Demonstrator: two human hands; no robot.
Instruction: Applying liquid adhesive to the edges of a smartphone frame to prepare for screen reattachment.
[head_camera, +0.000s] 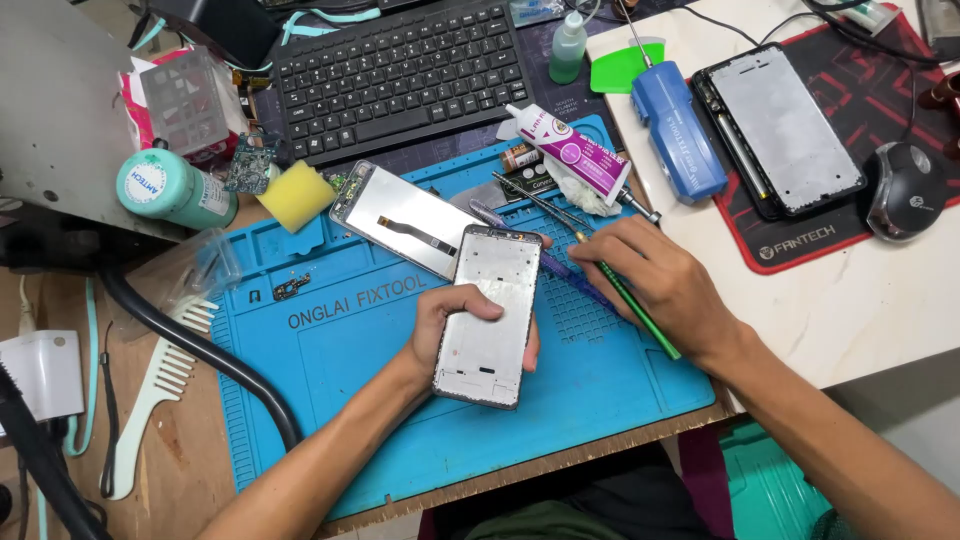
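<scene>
Phone frame (489, 315), long axis near-upright on blue mat (340, 370), gripped by left hand (440, 325); right hand (655, 280), just right, pinches green-handled tool (640, 318) angled toward frame's top edge.

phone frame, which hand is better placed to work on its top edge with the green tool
Right. The right hand already holds the green tool, its tip near the phone frame top, while the left hand grips the frame.
</scene>
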